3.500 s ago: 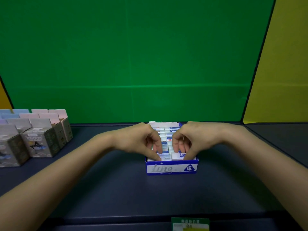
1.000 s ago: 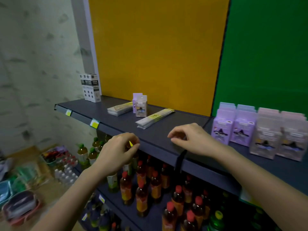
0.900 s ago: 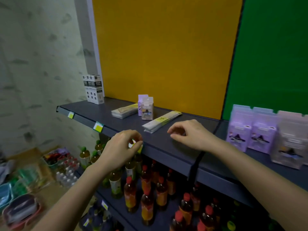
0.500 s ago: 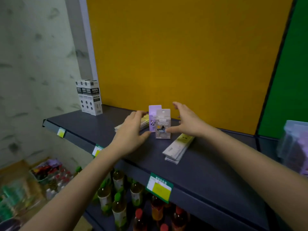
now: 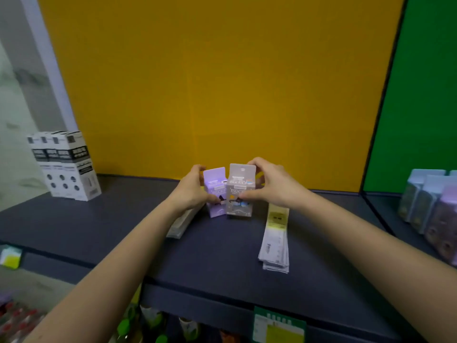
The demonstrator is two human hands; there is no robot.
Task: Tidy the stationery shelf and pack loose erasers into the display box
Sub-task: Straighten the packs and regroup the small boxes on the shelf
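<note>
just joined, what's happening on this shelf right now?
A person is tidying a dark shelf. The left hand grips a small purple box and the right hand grips the grey box beside it; both boxes stand upright, side by side. Flat packets lie to the right, another stack under the left wrist. Black-and-white boxes stand far left. No eraser display box is in view.
</note>
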